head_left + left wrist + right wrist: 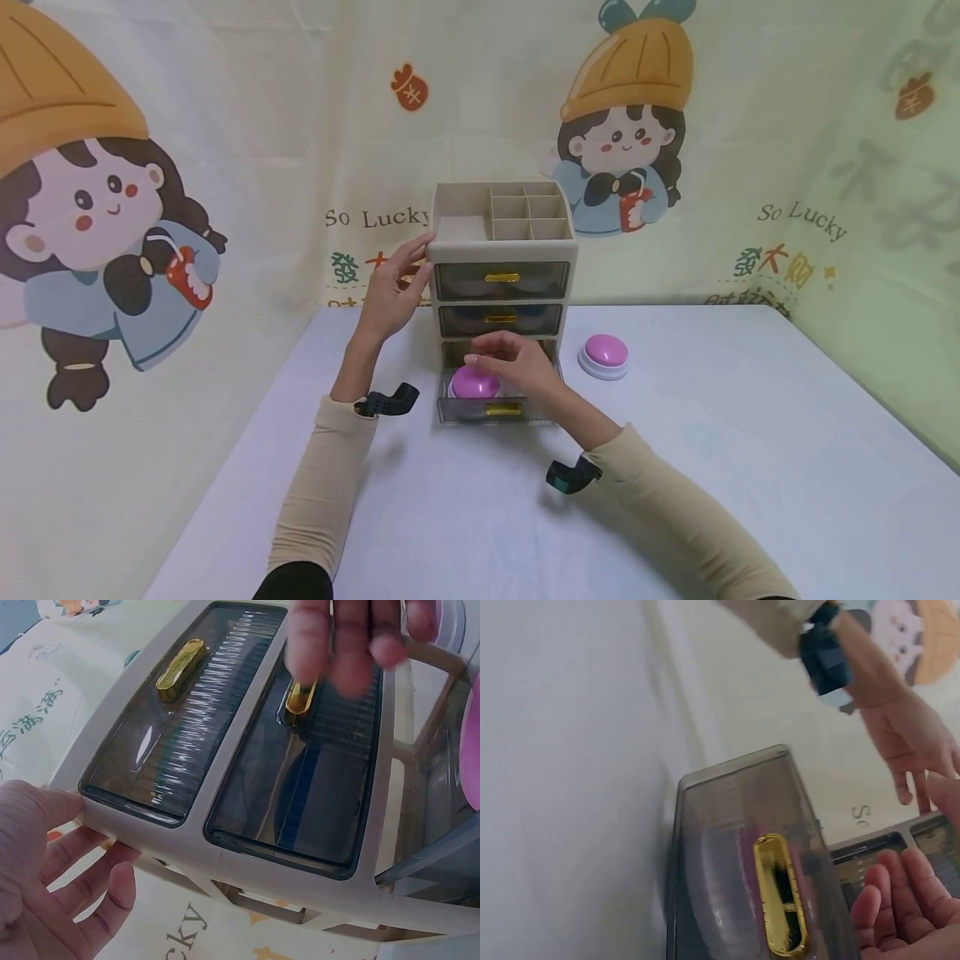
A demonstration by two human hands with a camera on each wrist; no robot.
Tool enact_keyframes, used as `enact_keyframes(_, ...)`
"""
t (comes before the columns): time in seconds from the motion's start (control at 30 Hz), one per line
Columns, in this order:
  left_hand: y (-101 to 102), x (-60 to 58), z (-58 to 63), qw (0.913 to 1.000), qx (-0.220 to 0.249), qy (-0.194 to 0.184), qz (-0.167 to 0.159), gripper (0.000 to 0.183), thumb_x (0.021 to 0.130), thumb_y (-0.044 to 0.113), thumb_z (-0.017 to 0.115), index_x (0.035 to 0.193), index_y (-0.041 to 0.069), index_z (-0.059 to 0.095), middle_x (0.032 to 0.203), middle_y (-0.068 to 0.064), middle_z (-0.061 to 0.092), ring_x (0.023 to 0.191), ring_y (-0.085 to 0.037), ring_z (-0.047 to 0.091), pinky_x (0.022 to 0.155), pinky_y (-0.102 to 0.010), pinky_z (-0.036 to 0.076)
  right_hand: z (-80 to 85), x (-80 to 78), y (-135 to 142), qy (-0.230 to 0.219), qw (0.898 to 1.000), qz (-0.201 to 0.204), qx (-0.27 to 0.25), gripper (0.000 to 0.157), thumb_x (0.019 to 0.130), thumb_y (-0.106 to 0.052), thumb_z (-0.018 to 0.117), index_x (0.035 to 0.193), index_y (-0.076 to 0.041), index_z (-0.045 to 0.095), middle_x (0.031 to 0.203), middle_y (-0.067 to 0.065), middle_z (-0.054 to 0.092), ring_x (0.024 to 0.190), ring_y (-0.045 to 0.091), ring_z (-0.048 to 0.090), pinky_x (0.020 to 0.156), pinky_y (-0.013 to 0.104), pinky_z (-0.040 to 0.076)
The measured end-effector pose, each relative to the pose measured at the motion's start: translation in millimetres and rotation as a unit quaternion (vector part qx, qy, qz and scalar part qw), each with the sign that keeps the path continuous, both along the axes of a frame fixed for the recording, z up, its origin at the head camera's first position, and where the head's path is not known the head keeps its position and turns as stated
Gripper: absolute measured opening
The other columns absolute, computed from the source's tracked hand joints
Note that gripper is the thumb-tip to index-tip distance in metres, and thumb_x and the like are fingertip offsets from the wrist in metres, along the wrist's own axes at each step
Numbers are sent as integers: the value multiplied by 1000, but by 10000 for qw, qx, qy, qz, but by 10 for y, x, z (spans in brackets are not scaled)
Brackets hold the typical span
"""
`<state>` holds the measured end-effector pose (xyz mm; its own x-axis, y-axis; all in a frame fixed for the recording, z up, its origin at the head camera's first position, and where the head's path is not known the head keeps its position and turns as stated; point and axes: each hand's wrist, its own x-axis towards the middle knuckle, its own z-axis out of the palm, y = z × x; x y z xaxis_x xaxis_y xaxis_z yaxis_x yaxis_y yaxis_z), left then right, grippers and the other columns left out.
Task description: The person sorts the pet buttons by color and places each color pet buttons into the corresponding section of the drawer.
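A beige desktop drawer cabinet has its smoky clear bottom drawer pulled out. In that drawer lies a round push button with a pink domed top. My right hand hovers just above it, fingers loosely bent and nothing between them. My left hand touches the cabinet's upper left side; in the left wrist view its fingers rest at the front corner. A second pink-topped push button with a white base stands on the table, right of the cabinet.
The two upper drawers are closed and have gold handles. An organizer tray with compartments forms the cabinet's top. A white-covered table lies below, with a printed cloth hanging behind.
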<state>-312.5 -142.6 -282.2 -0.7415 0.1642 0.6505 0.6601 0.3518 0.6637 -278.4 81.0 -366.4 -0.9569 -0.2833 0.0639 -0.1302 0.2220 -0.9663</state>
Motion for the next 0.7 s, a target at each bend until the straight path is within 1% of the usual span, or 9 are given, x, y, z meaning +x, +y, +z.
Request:
enact_keyframes(0.07,0,-7,-2,10000,-11,27,9,44,103,5,56,147,4,53,145,-20,58,115,-42,66,82,-31,51,8,5,46,-175,9989,26,-433,47,90,-36,80,128,-11,68,120,3,72,113,22,65,105,46,49)
enact_keyframes(0.13,0,-12,-4,10000,-12,43,9,44,103,5,56,147,4,53,145,-20,58,116,-42,66,81,-29,51,15,12,88,-264,9967,51,-761,48,91,-35,78,129,-8,66,121,5,71,116,25,64,108,53,45)
enact_keyframes(0.17,0,-14,-5,10000,-8,50,3,44,103,4,56,147,4,53,145,-20,58,116,-42,66,81,-28,51,15,16,110,-257,9960,41,-852,48,92,-34,78,130,-6,66,121,6,71,116,27,63,108,56,43)
enact_keyframes(0.23,1,-17,-7,10000,-2,57,-15,44,103,4,56,147,4,53,145,-20,58,115,-42,66,80,-27,50,20,29,158,-201,9955,-8,-921,47,92,-32,77,130,-6,66,121,6,70,116,29,63,107,56,44)
enact_keyframes(0.3,3,-18,-7,10000,-2,63,-32,44,103,4,56,147,4,53,145,-20,58,115,-42,66,80,-26,50,27,51,209,-124,9957,-70,-913,45,92,-30,77,128,-6,66,119,7,70,115,29,63,105,51,47)
enact_keyframes(0.4,4,-20,-8,10000,-8,67,-40,44,103,4,56,147,4,53,145,-20,58,115,-42,66,80,-25,50,26,80,298,35,9966,-139,-807,42,92,-29,78,127,-7,67,117,6,71,112,25,66,101,40,51)
enact_keyframes(0.53,1,-16,-8,10000,-10,75,-41,44,103,4,56,147,4,52,145,-20,58,116,-43,66,80,-26,50,12,111,414,263,9971,-232,-670,40,92,-29,79,125,-8,68,116,5,72,108,20,67,97,35,54)
enact_keyframes(0.6,-3,-14,-9,10000,-22,78,-39,44,103,3,56,147,3,52,145,-21,58,116,-43,66,80,-25,50,1,119,471,393,9970,-300,-598,40,91,-29,79,124,-8,68,116,5,72,107,19,67,95,34,55)
enact_keyframes(0.7,-9,-15,-15,9999,-27,89,-40,44,103,2,56,147,2,52,145,-22,57,116,-43,66,79,-21,49,-16,124,550,633,9961,-372,-494,39,91,-28,79,123,-7,68,114,4,72,106,20,65,89,28,54)
